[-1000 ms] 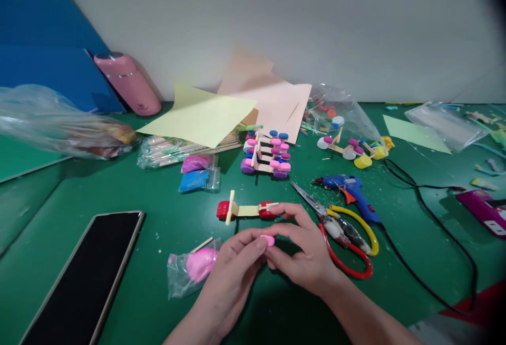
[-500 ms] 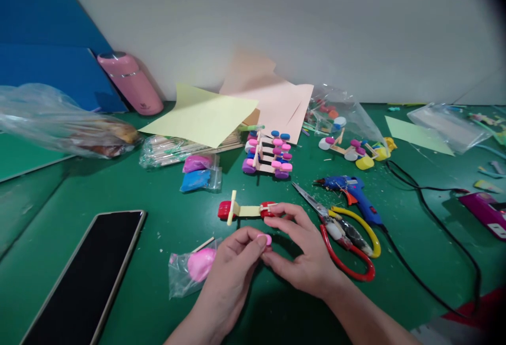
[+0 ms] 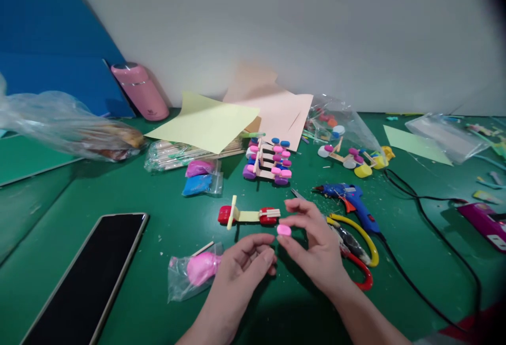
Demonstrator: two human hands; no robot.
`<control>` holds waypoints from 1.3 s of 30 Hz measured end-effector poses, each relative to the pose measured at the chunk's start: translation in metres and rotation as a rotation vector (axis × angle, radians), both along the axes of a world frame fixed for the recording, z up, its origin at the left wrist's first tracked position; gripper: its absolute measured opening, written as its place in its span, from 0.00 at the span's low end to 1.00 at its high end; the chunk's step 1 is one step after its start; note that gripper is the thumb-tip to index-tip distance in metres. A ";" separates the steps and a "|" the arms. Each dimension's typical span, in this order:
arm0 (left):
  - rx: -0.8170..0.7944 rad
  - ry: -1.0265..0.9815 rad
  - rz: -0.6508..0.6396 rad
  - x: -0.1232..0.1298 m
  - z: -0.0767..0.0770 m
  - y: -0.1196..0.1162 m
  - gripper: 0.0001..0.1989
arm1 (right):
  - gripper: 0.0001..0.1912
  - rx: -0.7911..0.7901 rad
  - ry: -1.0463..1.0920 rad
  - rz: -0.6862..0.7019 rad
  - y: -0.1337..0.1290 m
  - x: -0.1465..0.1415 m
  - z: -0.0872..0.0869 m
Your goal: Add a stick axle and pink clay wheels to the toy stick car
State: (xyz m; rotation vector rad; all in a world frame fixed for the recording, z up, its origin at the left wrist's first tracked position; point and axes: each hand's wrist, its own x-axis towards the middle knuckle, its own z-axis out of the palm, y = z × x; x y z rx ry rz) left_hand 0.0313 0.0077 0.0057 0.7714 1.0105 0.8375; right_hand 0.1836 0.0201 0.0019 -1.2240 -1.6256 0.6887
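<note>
Between the thumb and a finger of my right hand (image 3: 316, 242) is a small rounded piece of pink modelling clay (image 3: 284, 230). My left hand (image 3: 243, 276) is just to its left, fingers loosely curled and apart, holding nothing. Right beyond both hands stands a small model scooter (image 3: 249, 216) with red clay wheels, a pale yellow deck and handlebar, and short sticks over its right wheel. Beside my left hand lies a clear bag with a lump of pink clay (image 3: 202, 268), a thin stick (image 3: 203, 248) by it.
Scissors (image 3: 367, 250) lie partly behind my right hand, near a blue glue gun (image 3: 351, 200) with a black cord. Several model scooters (image 3: 269, 163) stand farther back, with others (image 3: 351, 157) to the right. A phone (image 3: 87, 276) lies left; a pink bottle (image 3: 142, 92) leans behind.
The pink clay piece has passed from my left fingertips to my right ones and moved right. My left hand has let go, and the hands are farther apart. The view has shifted slightly.
</note>
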 end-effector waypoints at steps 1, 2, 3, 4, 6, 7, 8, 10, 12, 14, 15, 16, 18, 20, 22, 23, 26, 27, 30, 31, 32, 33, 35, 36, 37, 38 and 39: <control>-0.004 0.016 0.016 -0.001 0.000 0.000 0.10 | 0.08 -0.020 0.022 -0.007 0.003 0.000 0.001; -0.008 0.033 0.033 -0.002 0.000 0.001 0.09 | 0.08 -0.037 0.026 -0.007 0.007 0.000 0.002; -0.009 0.049 0.046 -0.003 0.000 0.002 0.09 | 0.08 -0.049 0.016 -0.004 0.011 0.000 0.003; -0.008 0.065 0.058 -0.005 0.000 0.002 0.08 | 0.08 -0.056 -0.001 0.001 0.016 -0.001 0.004; 0.003 0.096 0.072 -0.008 0.001 0.003 0.07 | 0.09 -0.055 -0.040 0.016 0.025 -0.004 0.005; 0.009 0.115 0.070 -0.010 0.002 0.003 0.07 | 0.09 -0.051 -0.058 0.023 0.028 -0.005 0.005; 0.015 0.140 0.066 -0.010 0.003 0.002 0.07 | 0.09 -0.046 -0.073 0.029 0.031 -0.007 0.005; 0.050 0.212 0.050 -0.010 0.005 0.001 0.07 | 0.09 -0.040 -0.092 0.035 0.035 -0.009 0.003; 0.137 0.299 0.027 -0.007 0.008 0.000 0.05 | 0.09 -0.033 -0.096 0.027 0.036 -0.010 0.000; 0.272 0.377 0.006 -0.001 0.008 0.001 0.04 | 0.09 -0.025 -0.091 0.013 0.037 -0.009 -0.003; 0.339 0.413 -0.002 0.001 0.008 0.002 0.05 | 0.09 -0.023 -0.087 0.007 0.037 -0.009 -0.004; 0.395 0.448 -0.004 0.003 0.007 0.003 0.07 | 0.09 -0.023 -0.083 0.003 0.037 -0.009 -0.005; 0.486 0.507 0.012 0.006 0.003 0.005 0.08 | 0.09 -0.032 -0.083 0.009 0.037 -0.009 -0.007; 0.570 0.529 0.022 0.006 -0.002 0.005 0.07 | 0.09 -0.058 -0.078 0.031 0.037 -0.010 -0.009; 0.665 0.512 -0.007 0.004 -0.006 0.005 0.07 | 0.09 -0.094 -0.050 0.062 0.036 -0.012 -0.010; 0.710 0.498 -0.027 0.003 -0.008 0.004 0.07 | 0.09 -0.111 -0.031 0.076 0.036 -0.014 -0.010; 0.795 0.479 -0.069 -0.002 -0.012 0.001 0.10 | 0.09 -0.143 -0.006 0.089 0.036 -0.016 -0.009; 0.805 0.482 -0.083 -0.003 -0.013 0.001 0.10 | 0.09 -0.148 -0.012 0.089 0.036 -0.017 -0.008; 0.807 0.503 -0.121 -0.004 -0.016 0.002 0.12 | 0.09 -0.152 -0.043 0.085 0.037 -0.017 -0.007; 0.803 0.511 -0.127 -0.004 -0.016 0.003 0.12 | 0.09 -0.149 -0.053 0.082 0.037 -0.017 -0.007; 0.797 0.520 -0.132 -0.004 -0.017 0.004 0.12 | 0.09 -0.147 -0.063 0.079 0.037 -0.016 -0.008; 0.792 0.529 -0.130 -0.004 -0.018 0.005 0.12 | 0.09 -0.144 -0.075 0.076 0.038 -0.016 -0.008; 0.777 0.548 -0.126 -0.004 -0.019 0.006 0.13 | 0.09 -0.135 -0.103 0.073 0.038 -0.016 -0.009; 0.770 0.556 -0.122 -0.004 -0.019 0.006 0.14 | 0.09 -0.132 -0.116 0.073 0.038 -0.015 -0.010; 0.763 0.564 -0.117 -0.004 -0.019 0.006 0.14 | 0.09 -0.132 -0.125 0.073 0.039 -0.015 -0.011; 0.761 0.570 -0.111 -0.004 -0.019 0.005 0.15 | 0.10 -0.132 -0.128 0.073 0.039 -0.015 -0.011; 0.763 0.576 -0.104 -0.004 -0.020 0.004 0.15 | 0.10 -0.133 -0.126 0.073 0.039 -0.015 -0.012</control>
